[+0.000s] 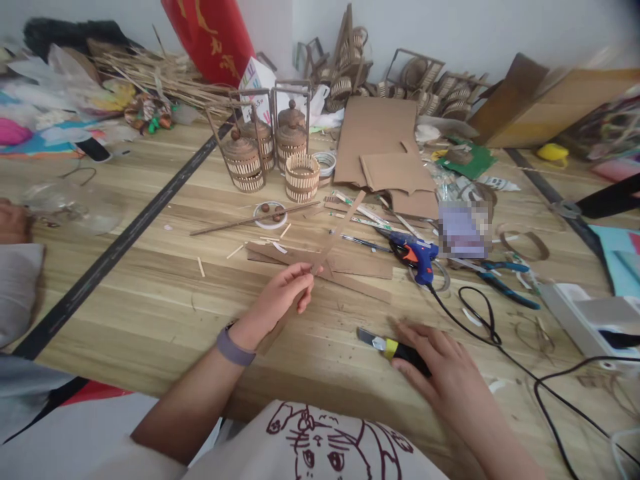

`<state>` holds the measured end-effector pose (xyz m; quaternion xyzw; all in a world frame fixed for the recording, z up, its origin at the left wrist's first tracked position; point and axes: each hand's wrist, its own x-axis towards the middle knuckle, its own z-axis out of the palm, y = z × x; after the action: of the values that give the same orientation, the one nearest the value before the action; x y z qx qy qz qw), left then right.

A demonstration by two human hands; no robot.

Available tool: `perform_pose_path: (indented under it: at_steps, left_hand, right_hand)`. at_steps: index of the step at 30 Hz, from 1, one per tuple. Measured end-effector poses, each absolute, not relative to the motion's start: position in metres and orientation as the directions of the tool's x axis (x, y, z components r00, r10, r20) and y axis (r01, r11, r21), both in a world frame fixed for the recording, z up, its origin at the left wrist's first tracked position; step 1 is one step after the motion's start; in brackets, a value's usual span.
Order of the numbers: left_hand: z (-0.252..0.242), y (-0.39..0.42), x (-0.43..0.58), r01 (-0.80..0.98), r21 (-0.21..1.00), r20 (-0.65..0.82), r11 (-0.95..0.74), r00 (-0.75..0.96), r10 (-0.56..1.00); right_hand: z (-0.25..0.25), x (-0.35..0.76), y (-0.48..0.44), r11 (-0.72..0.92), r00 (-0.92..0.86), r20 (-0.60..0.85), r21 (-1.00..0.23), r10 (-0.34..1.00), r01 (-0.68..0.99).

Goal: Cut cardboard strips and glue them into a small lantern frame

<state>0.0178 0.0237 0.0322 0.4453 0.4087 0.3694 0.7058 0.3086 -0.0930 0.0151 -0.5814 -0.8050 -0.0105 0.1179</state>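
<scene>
My left hand (287, 290) pinches one end of a thin brown cardboard strip (343, 227), which slants up and away to the right. Beneath it, wider cardboard strips (360, 267) lie on the wooden table. Low over the tabletop at the right, my right hand (440, 360) is closed around the dark handle of a utility knife (393, 348) with a yellow collar. Its blade points left, apart from the strip. Beyond my hands stand a small slatted bucket (302, 179) without a lid and several lidded ones with tall handles (243, 160).
A blue glue gun (423, 257), its cord trailing right, lies near pliers (515, 283) and a white power strip (590, 320). Cardboard sheets (377, 140) and a tape roll holding brown beads (271, 215) are farther back. Another person's hand (13, 221) rests at the left edge.
</scene>
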Motion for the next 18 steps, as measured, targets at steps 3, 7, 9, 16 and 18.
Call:
perform_pose_path:
  at_steps: [3, 7, 9, 16, 18]
  left_hand:
    - [0.035, 0.025, 0.020, -0.170, 0.932, -0.246, 0.319, 0.351, 0.904]
    - [0.043, 0.031, 0.011, -0.257, 0.933, -0.209, 0.251, 0.179, 0.961]
    - [0.047, 0.034, -0.002, -0.320, 0.927, -0.186, 0.193, 0.054, 0.981]
    - [0.061, 0.029, -0.043, -0.397, 0.916, -0.165, 0.054, -0.252, 0.953]
    - [0.063, 0.026, -0.042, -0.392, 0.920, -0.150, 0.022, -0.299, 0.942]
  right_hand:
    - [0.017, 0.293, -0.067, 0.354, -0.318, 0.262, -0.107, 0.911, 0.929]
    - [0.014, 0.275, -0.021, 0.414, -0.383, 0.283, -0.055, 0.879, 0.909]
    - [0.011, 0.272, -0.002, 0.466, -0.436, 0.271, -0.053, 0.858, 0.883]
    - [0.011, 0.282, 0.019, 0.537, -0.499, 0.287, -0.072, 0.818, 0.840]
    - [0.011, 0.282, 0.017, 0.480, -0.424, 0.286, -0.165, 0.859, 0.861]
